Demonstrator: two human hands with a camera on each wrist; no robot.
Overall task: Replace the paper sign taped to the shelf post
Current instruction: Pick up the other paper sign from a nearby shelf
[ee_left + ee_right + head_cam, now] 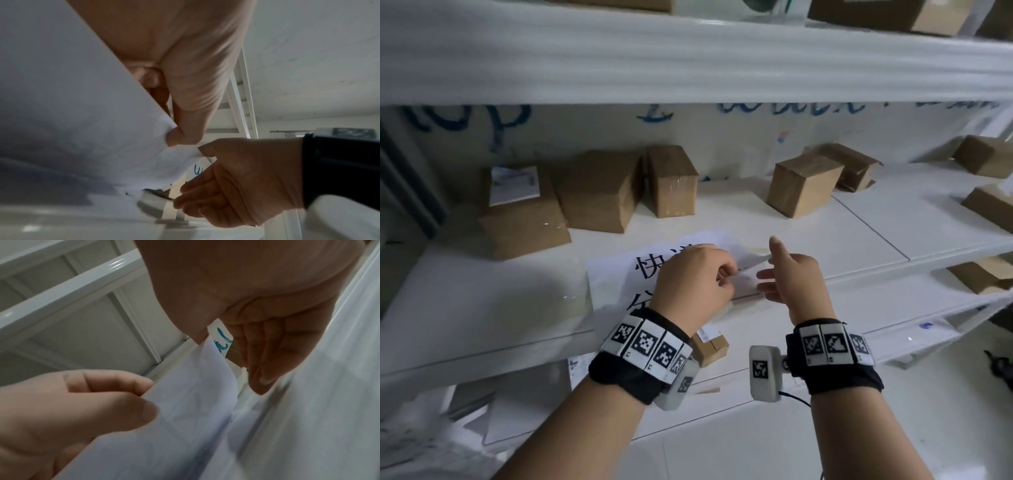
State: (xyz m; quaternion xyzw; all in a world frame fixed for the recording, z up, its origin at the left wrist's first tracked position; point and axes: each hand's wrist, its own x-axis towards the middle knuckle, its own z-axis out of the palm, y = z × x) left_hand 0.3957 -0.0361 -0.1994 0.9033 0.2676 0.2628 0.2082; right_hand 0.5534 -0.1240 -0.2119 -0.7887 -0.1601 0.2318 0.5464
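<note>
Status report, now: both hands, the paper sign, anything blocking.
Left hand pinching the paper sign at its edge. Right hand open, fingers straight beside the sign's lifted corner. Cardboard boxes sit behind on the shelf, clear of the work.

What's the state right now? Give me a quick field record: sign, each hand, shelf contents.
sign: white paper sign with large black characters, partly lifted over the shelf front
left hand: left hand pinches the sign's edge, grip closed
right hand: right hand at the sign's right corner, fingers mostly straight, thumb on the paper
shelf contents: cardboard boxes behind the sign
</note>
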